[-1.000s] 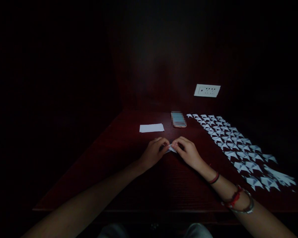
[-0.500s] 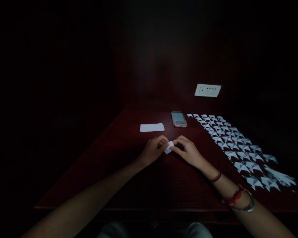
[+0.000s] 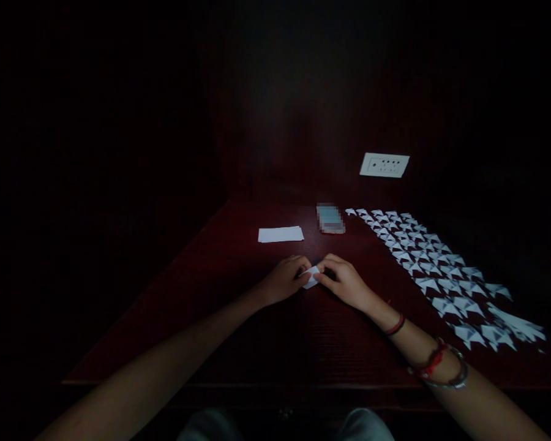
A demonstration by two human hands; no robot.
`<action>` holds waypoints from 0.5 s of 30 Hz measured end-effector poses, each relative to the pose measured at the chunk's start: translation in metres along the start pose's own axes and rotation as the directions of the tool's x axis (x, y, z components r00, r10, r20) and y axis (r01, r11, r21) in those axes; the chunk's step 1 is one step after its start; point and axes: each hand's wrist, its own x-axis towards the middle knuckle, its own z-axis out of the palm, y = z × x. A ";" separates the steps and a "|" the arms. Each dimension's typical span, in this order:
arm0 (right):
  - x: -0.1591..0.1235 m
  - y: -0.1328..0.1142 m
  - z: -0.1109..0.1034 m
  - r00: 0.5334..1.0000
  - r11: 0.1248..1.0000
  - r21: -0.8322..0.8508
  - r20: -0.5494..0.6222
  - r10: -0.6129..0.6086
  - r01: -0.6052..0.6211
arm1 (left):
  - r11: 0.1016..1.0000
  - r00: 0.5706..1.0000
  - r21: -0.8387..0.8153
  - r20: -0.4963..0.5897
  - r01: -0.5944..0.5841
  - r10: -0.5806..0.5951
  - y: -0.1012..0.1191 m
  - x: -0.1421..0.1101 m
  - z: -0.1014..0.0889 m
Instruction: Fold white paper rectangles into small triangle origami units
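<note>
Between my two hands is a small folded piece of white paper (image 3: 311,279), held just above or on the dark red table (image 3: 239,343); I cannot tell if it touches the wood. My left hand (image 3: 284,280) pinches its left side, thumb in front and fingers curled behind. My right hand (image 3: 344,280) grips the right side the same way, its thumb pressed on the paper's face. The fingertips hide part of the folds. Beyond my left hand lies a small stack of white paper rectangles (image 3: 281,234).
A phone (image 3: 330,218) with a blurred screen lies behind my hands. Rows of folded white paper figures (image 3: 422,254) cover the table's right side, with a bundle of white paper strips (image 3: 518,323) near the front. A socket panel (image 3: 384,165) is on the back wall.
The folded paper has turned between my fingers: a pointed triangular flap showed first, then a squarish face, now tilted lower. Both hands stay at nearly the same spot, still pinching.
</note>
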 end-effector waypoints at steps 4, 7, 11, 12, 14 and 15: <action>0.001 0.000 0.002 1.000 0.999 -0.048 -0.018 -0.009 0.008 | 0.999 1.000 0.025 -0.006 -0.030 0.030 0.000 0.000 0.002; 0.001 0.000 0.001 0.999 0.998 -0.056 -0.039 -0.006 0.004 | 0.999 1.000 0.045 0.008 -0.017 0.017 -0.005 0.000 0.003; 0.002 0.000 -0.003 0.996 1.000 -0.015 -0.084 -0.020 0.018 | 0.999 0.999 0.042 -0.034 0.008 -0.006 -0.008 0.000 0.004; 0.003 0.000 -0.003 0.995 1.000 -0.006 -0.099 -0.028 0.028 | 0.999 0.999 0.036 -0.046 0.009 -0.008 -0.008 0.000 0.004; 0.002 -0.001 -0.004 0.992 0.999 0.002 -0.125 -0.037 0.038 | 1.000 0.999 0.029 -0.053 0.003 -0.001 -0.007 0.000 0.004; 0.002 -0.002 -0.004 0.990 0.999 -0.001 -0.136 -0.036 0.036 | 1.000 0.999 0.026 -0.053 -0.002 0.004 -0.007 -0.001 0.004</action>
